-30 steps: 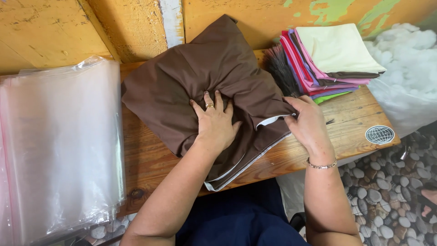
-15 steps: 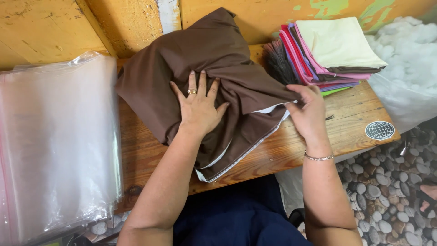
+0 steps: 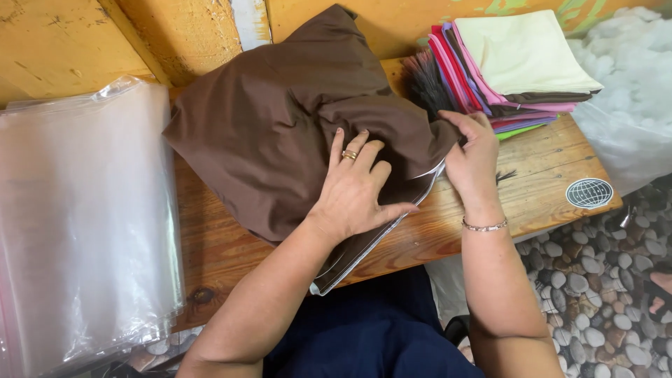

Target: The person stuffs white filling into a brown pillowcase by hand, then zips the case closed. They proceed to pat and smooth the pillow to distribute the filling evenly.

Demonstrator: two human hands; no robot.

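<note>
A stuffed brown cushion cover (image 3: 280, 119) lies on the wooden table (image 3: 546, 182), its zipper edge with white lining facing me. My left hand (image 3: 353, 189) presses flat on the cushion near the zipper, fingers spread, rings on one finger. My right hand (image 3: 472, 150), a bracelet at the wrist, grips the cushion's right corner at the open zipper end.
A stack of folded covers (image 3: 514, 63) in pink, purple, green and cream sits at the table's far right. White stuffing (image 3: 630, 91) is piled right of it. Clear plastic bags (image 3: 77, 224) lie at left. A pebble floor (image 3: 602, 294) shows below. A yellow wall stands behind.
My left hand has moved up and left over the cushion, then settled near the zipper edge. The right hand stays at the right corner. The cushion has shifted slightly.
</note>
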